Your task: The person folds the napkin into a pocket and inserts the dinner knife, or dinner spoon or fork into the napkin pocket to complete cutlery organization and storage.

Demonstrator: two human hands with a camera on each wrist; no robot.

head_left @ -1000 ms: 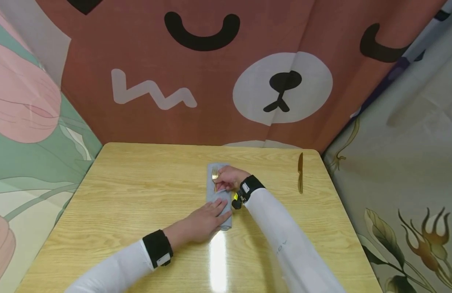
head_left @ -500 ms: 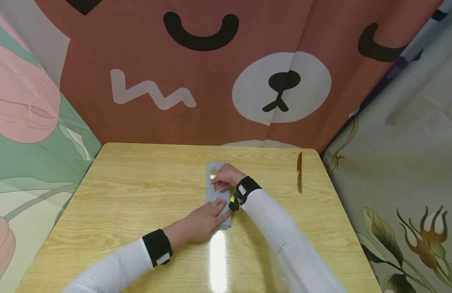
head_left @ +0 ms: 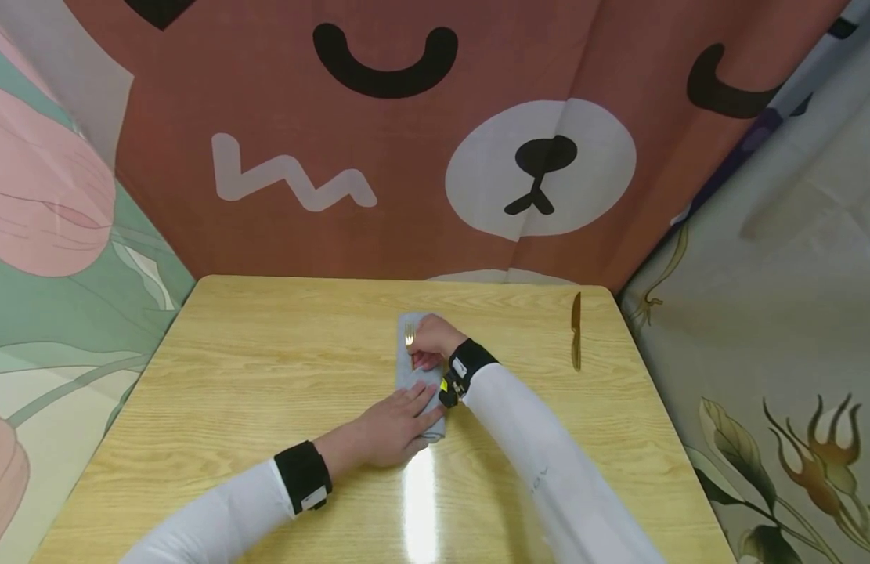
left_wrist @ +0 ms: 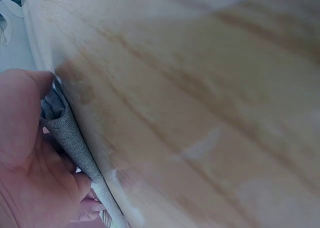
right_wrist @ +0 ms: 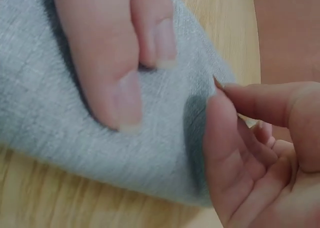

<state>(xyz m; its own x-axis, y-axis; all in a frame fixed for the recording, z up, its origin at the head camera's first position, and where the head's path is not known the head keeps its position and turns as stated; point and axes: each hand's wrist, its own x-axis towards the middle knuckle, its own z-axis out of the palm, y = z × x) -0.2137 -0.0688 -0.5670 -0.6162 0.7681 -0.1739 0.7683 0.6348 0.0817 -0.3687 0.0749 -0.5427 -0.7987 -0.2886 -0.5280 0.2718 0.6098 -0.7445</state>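
A folded grey cloth napkin (head_left: 406, 377) lies lengthwise on the wooden table. My left hand (head_left: 391, 428) presses on its near part with the fingers straight; in the left wrist view the thumb reaches the rolled end of the napkin (left_wrist: 76, 144). Over the far part, my right hand (head_left: 437, 338) pinches a gold fork (head_left: 409, 335) between thumb and index finger. The fork's tines point away and its handle is mostly hidden by the hand. In the right wrist view the thin dark tip of the handle (right_wrist: 218, 84) shows at the fingertips, close to the cloth.
A gold table knife (head_left: 576, 332) lies near the right edge of the table (head_left: 279, 345). Printed cloths hang behind the table and on both sides. A bright reflection falls on the tabletop in front of the napkin.
My right hand has shifted slightly left with the fork, which sits a little nearer the napkin's left edge. The left hand and the napkin have stayed in place.
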